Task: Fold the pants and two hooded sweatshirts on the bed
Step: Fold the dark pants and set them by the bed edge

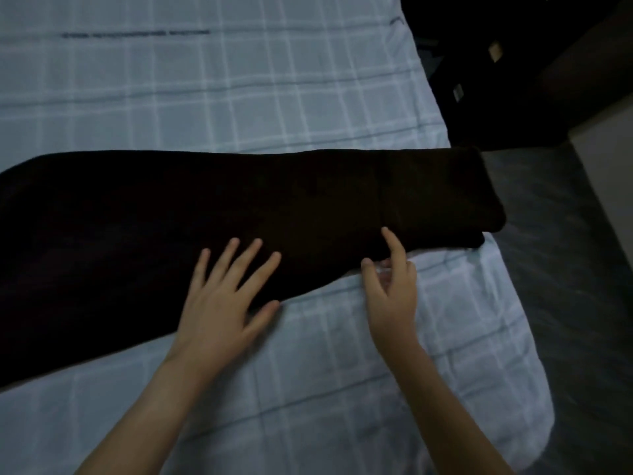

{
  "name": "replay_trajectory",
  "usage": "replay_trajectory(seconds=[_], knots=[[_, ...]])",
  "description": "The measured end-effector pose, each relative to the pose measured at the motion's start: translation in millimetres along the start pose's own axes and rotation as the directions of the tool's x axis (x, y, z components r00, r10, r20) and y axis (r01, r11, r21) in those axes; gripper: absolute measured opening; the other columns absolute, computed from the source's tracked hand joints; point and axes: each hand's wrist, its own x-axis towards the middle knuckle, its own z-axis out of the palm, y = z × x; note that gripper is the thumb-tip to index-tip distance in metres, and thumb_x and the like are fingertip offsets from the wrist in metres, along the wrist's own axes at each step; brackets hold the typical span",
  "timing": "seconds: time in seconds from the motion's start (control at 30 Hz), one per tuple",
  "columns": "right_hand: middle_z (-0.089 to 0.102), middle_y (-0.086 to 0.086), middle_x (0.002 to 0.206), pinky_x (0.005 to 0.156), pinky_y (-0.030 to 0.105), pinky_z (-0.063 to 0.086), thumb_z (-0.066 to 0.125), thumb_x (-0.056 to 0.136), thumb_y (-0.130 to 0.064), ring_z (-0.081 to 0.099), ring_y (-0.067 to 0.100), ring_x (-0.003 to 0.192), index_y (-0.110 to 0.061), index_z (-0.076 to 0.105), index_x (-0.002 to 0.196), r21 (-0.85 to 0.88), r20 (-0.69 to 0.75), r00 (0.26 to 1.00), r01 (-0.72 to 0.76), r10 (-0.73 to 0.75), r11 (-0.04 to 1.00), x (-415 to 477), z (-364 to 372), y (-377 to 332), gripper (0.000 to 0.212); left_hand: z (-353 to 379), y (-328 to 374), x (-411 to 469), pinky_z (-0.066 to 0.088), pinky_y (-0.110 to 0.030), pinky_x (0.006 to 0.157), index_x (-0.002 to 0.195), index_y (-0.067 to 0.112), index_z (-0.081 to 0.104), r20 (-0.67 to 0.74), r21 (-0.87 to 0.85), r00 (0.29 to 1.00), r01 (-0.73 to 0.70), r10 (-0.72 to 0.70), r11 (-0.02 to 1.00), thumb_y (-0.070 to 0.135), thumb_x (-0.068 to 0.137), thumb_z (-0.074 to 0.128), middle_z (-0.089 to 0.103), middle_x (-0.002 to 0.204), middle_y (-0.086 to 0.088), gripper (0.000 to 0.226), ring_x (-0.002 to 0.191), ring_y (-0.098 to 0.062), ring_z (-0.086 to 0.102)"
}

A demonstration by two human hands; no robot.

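A long black garment [205, 207] lies flat across the bed [239, 97] from the left edge of view to the bed's right side, its right end doubled over and hanging slightly past the mattress edge. It is too dark to tell whether it is the pants or a sweatshirt. My left hand [222, 296] rests flat on its near edge with the fingers spread. My right hand [390, 286] is at the near edge further right, index finger and thumb touching the fabric, the other fingers loosely bent. No other garment is in view.
The bed wears a pale blue checked sheet, and its near right corner [496, 337] is rounded. Dark floor [565, 269] runs along the right side. Dark furniture [496, 63] stands at the upper right, with a pale box [606, 166] beside it.
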Motion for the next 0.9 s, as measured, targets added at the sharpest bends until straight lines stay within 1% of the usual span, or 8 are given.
replay_trajectory(seconds=[0.07,0.33,0.4,0.47,0.63,0.77,0.83,0.9], knots=[[0.062,0.001,0.094,0.067,0.015,0.052,0.056,0.101,-0.027,0.059,0.001,0.071,-0.047,0.041,0.145,0.173,0.072,0.991,-0.127,0.116,0.977,14,-11,1,0.050,6,28,20,0.012,-0.055,0.120,0.152,0.032,0.034,-0.008,-0.011,1.000,-0.027,0.026,1.000,0.054,0.093,0.039,0.033,0.158,-0.002,0.063,0.149,-0.027,0.023],[0.064,-0.005,0.075,0.070,0.021,0.057,0.067,0.095,-0.023,0.064,0.003,0.066,-0.036,0.049,0.141,0.414,-0.006,0.985,-0.152,0.170,0.897,54,-35,2,0.051,14,72,66,0.018,-0.052,0.120,0.150,0.031,0.037,-0.012,-0.022,1.000,0.012,-0.012,1.000,0.042,0.093,0.053,0.040,0.155,-0.006,0.060,0.146,-0.029,0.030],[0.070,0.003,0.092,0.077,0.025,0.059,0.072,0.091,-0.020,0.070,0.006,0.078,-0.039,0.045,0.142,0.451,-0.044,0.976,-0.171,0.213,0.876,59,-42,-3,0.061,12,73,65,0.021,-0.053,0.119,0.149,0.029,0.040,-0.021,-0.038,1.000,0.013,-0.013,0.999,0.042,0.095,0.049,0.042,0.154,-0.006,0.056,0.145,-0.030,0.032],[0.070,0.006,0.113,0.085,0.025,0.059,0.075,0.088,-0.012,0.071,0.008,0.099,-0.038,0.045,0.142,0.483,-0.071,0.989,-0.082,0.132,0.872,64,-48,-13,0.067,10,73,64,0.022,-0.052,0.118,0.149,0.029,0.040,-0.036,-0.064,0.999,0.009,-0.011,0.998,0.044,0.098,0.045,0.042,0.154,-0.006,0.053,0.145,-0.030,0.033],[0.073,-0.008,0.110,0.086,0.024,0.058,0.076,0.084,-0.007,0.070,0.009,0.106,-0.038,0.051,0.136,0.434,-0.041,0.987,0.157,-0.154,0.887,79,-61,-30,0.065,6,69,65,0.022,-0.047,0.118,0.150,0.028,0.037,-0.080,-0.135,0.997,0.009,-0.019,0.991,0.050,0.095,0.037,0.041,0.154,-0.004,0.059,0.144,-0.027,0.034],[0.067,0.007,0.125,0.094,0.035,0.058,0.078,0.085,-0.008,0.069,0.015,0.109,-0.029,0.050,0.140,0.415,0.048,0.993,-0.114,0.103,0.903,75,-65,2,0.065,17,73,63,0.022,-0.050,0.119,0.149,0.028,0.040,-0.046,-0.049,0.999,-0.005,0.003,0.999,0.050,0.095,0.036,0.041,0.154,-0.006,0.057,0.145,-0.030,0.032],[0.069,0.013,0.119,0.092,0.040,0.059,0.078,0.084,-0.008,0.071,0.018,0.103,-0.029,0.047,0.142,0.434,0.101,0.967,-0.255,0.235,0.864,71,-65,15,0.069,24,74,61,0.020,-0.051,0.119,0.149,0.029,0.040,-0.036,-0.017,0.999,-0.014,0.014,1.000,0.050,0.096,0.037,0.039,0.155,-0.006,0.057,0.146,-0.029,0.030],[0.073,0.013,0.108,0.086,0.036,0.060,0.080,0.083,-0.009,0.074,0.015,0.095,-0.031,0.050,0.140,0.438,0.092,0.970,-0.241,0.223,0.866,72,-66,19,0.068,26,72,61,0.018,-0.049,0.120,0.149,0.030,0.039,-0.044,-0.023,0.999,-0.007,0.006,1.000,0.050,0.097,0.037,0.038,0.156,-0.005,0.056,0.147,-0.028,0.028]])
